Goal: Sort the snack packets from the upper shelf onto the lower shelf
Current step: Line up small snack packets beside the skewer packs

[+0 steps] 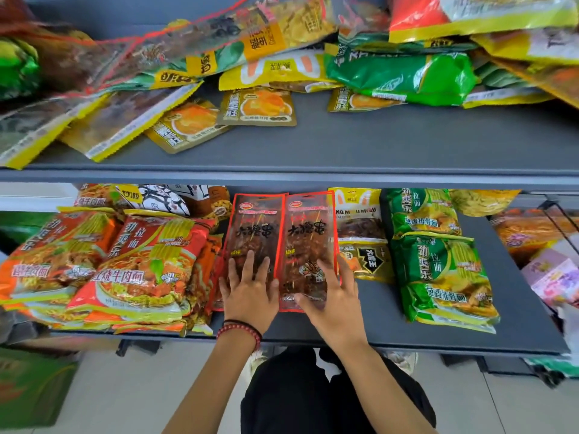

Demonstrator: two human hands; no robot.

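Grey lower shelf point(382, 311): two red skewer packets point(308, 233) side by side. Left hand point(249, 289) flat on left packet, right hand point(333, 299) on right; fingers spread straight, gripping nothing. Upper shelf point(376, 142) heaped with snack pile point(401, 73).

It looked like a small shop: grey tiered shelving, the upper shelf point(376, 142) heaped with snack packets point(404, 76), the lower shelf point(385, 308) lined with instant-noodle packs point(147, 264) grouped by flavour, above a pale tiled floor point(141, 386).
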